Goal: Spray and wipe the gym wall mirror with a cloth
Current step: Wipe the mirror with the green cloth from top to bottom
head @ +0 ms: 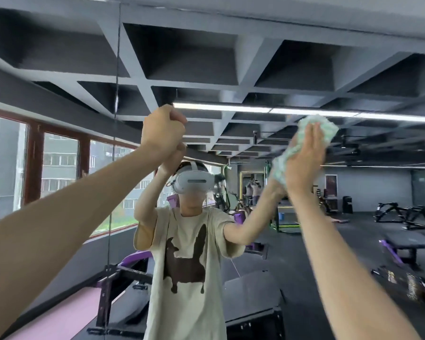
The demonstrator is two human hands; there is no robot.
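Observation:
The wall mirror fills the view and reflects me and the gym behind. My right hand is raised high with straight fingers and presses a white-and-green patterned cloth flat against the glass. The cloth shows above and to the left of my palm. Left of it, at about the same height, my left hand is curled into a fist with its knuckles against the mirror. I see nothing held in it. No spray bottle is in view.
A vertical seam between mirror panels runs down just left of my left hand. The reflection shows windows on the left, purple and black benches and weight machines on a dark floor, and ceiling strip lights.

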